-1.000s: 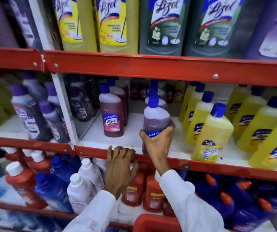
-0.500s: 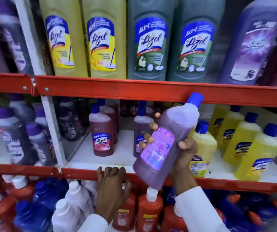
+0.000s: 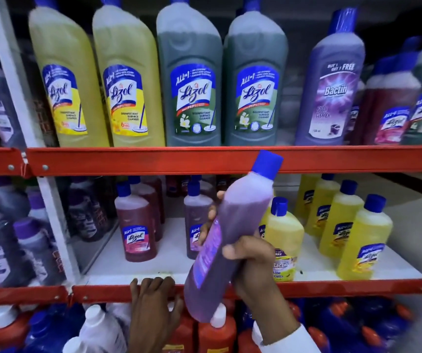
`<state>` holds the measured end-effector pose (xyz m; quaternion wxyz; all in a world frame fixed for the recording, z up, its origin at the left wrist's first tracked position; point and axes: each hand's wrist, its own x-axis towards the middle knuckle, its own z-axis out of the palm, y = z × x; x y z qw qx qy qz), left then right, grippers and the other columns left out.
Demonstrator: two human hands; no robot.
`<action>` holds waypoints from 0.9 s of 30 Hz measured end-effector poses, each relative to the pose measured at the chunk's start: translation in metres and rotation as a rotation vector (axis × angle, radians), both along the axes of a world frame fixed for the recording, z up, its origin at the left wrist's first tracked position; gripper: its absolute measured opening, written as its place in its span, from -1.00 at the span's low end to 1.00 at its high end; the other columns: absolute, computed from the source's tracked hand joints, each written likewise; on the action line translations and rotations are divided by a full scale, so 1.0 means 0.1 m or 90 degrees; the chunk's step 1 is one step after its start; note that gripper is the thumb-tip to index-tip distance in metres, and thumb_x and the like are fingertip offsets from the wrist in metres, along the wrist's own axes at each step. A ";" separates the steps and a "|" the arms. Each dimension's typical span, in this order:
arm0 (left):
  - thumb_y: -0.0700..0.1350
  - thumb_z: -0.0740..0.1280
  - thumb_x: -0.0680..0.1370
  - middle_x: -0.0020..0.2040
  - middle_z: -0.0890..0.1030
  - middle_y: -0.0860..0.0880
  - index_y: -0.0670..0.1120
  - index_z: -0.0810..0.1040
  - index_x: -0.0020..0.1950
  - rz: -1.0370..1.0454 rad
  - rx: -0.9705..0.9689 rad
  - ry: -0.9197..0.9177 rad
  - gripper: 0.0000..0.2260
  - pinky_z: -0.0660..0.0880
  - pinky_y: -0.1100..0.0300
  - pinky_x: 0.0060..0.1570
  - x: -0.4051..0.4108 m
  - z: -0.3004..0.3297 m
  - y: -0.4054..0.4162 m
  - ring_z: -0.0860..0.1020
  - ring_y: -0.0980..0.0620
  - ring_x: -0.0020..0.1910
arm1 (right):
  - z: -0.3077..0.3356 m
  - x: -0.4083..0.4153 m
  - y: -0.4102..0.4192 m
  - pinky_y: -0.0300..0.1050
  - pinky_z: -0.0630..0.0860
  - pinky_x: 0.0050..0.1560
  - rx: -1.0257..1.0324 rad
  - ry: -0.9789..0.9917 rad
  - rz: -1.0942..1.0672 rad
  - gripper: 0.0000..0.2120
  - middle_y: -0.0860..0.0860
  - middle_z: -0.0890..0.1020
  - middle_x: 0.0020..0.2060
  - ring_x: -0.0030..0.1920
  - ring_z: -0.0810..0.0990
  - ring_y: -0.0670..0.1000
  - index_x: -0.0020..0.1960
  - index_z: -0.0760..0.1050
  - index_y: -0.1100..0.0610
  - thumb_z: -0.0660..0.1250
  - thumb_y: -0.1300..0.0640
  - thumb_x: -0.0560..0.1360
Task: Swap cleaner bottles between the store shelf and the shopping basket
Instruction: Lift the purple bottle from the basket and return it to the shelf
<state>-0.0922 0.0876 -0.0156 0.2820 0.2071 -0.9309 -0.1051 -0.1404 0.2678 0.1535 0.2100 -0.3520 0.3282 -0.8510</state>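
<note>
My right hand (image 3: 249,261) grips a purple cleaner bottle (image 3: 232,235) with a blue cap, held tilted in front of the middle shelf, cap up and to the right near the red upper rail. My left hand (image 3: 153,299) rests on the red front rail of the middle shelf (image 3: 332,289), fingers curled over its edge. On that shelf stand a dark red Lizol bottle (image 3: 136,225), a purple Lizol bottle (image 3: 195,220) behind the held one, and yellow bottles (image 3: 362,238) on the right. The shopping basket is out of view.
The top shelf (image 3: 153,159) carries large yellow, green and purple cleaner bottles (image 3: 189,80). A white upright post (image 3: 52,225) divides the left bay with purple-capped bottles. The bottom shelf holds red, blue and white bottles (image 3: 217,332).
My right hand lifted the purple bottle off the middle shelf and tilted it, then raised it a little higher. The view moved up the shelves. My left hand stayed on the red rail.
</note>
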 end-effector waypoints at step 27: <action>0.02 0.37 0.34 -0.22 0.54 0.04 0.05 0.48 -0.16 -0.016 0.047 -0.003 -0.86 0.20 -0.28 0.36 0.02 -0.03 0.03 0.47 -0.12 -0.08 | -0.58 -0.31 -0.76 -0.34 0.55 0.00 0.331 0.140 -0.707 -0.09 0.00 0.51 0.13 0.08 0.53 0.03 0.28 0.31 0.18 0.73 0.01 0.11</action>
